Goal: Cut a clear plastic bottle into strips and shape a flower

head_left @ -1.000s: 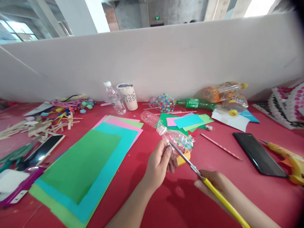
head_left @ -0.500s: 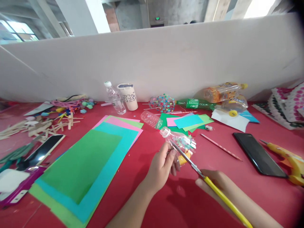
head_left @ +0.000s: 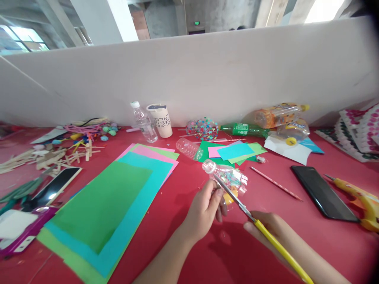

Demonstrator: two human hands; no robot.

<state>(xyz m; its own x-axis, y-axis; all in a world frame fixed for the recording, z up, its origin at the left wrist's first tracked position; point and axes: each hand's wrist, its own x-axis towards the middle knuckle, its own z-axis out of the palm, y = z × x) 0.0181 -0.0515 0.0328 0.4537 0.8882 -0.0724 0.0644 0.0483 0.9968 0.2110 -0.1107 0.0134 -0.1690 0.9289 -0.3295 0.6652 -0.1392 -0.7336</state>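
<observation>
**Fingers (head_left: 218, 193) pinch a clear bottle piece (head_left: 226, 173) beside scissors (head_left: 242, 206)**

The left hand (head_left: 205, 205) has thumb and forefinger closed on the near edge of the bottle piece, whose neck points left; the right hand (head_left: 265, 227) wraps the scissors' yellow handle, the blade tips reaching the plastic by the left fingertips. Whether the blades are parted is hard to tell. A yellow piece (head_left: 231, 195) shows behind them.

Just beyond lie small coloured papers (head_left: 235, 150) and a ribbed clear section (head_left: 189, 149). A striped straw (head_left: 276, 184) slants between the bottle piece and a black phone (head_left: 324, 192), with a yellow glue gun (head_left: 359, 195) past it. Farther back stand a capped bottle (head_left: 144, 125) and a paper cup (head_left: 161, 121); a green bottle (head_left: 244, 129) lies right of them.

Red tabletop (head_left: 166, 209) shows between the left forearm and the large coloured sheets (head_left: 103, 201), and between the right hand and the phone. A white partition (head_left: 192, 75) borders the far edge; above it appear a pale column (head_left: 94, 19) and concrete walls.
</observation>
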